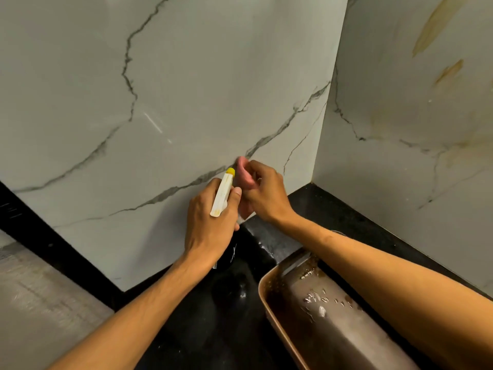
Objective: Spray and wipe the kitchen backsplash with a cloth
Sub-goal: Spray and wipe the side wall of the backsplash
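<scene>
Faced a grey-veined backsplash (186, 89) above a black bench (346, 209). Gripped a spray bottle (222, 193) in the left hand (210, 220), nozzle toward it. Clutched a pink cloth (244, 173) in the right hand (266, 196), just beside, at the backsplash.

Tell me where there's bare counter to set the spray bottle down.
Bare black counter lies between the sink and the right-hand wall, and left of the sink below the backsplash. Crowded where the left hand, spray bottle, right hand and cloth meet.
</scene>
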